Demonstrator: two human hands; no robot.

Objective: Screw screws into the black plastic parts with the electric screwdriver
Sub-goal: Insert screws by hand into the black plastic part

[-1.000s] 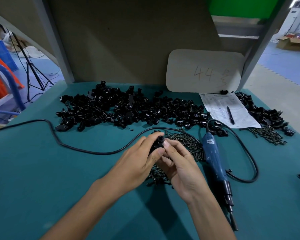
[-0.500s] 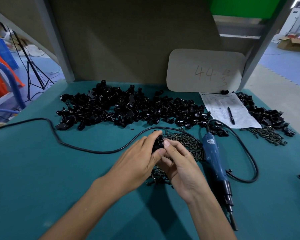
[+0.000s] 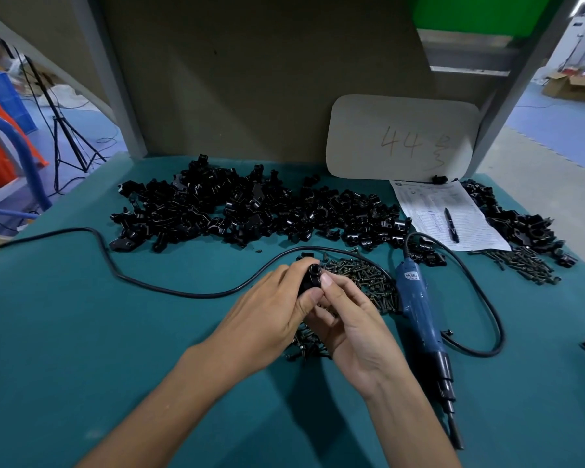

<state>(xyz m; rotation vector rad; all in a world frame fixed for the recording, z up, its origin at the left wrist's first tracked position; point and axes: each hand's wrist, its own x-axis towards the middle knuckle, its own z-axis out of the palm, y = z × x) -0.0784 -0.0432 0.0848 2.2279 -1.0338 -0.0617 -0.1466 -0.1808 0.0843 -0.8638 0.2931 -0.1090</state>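
My left hand [image 3: 271,319] grips a small black plastic part [image 3: 309,276] above the green table. My right hand [image 3: 348,319] meets it from the right, with its fingertips curled against the part's top; a screw between them cannot be made out. A heap of dark screws [image 3: 362,275] lies just beyond and under my hands. The blue electric screwdriver [image 3: 419,315] lies untouched on the table to the right of my right hand, bit pointing toward me. A long pile of black plastic parts [image 3: 250,211] stretches across the back.
The screwdriver's black cable [image 3: 149,282] loops across the table left and right of my hands. A paper sheet with a pen [image 3: 450,221] lies at back right, beside more black parts [image 3: 520,224] and a second screw pile [image 3: 527,265]. A cardboard sign [image 3: 399,136] leans on the back wall.
Both hands stay together on the black part with only slight finger shifts. The screwdriver has not moved.
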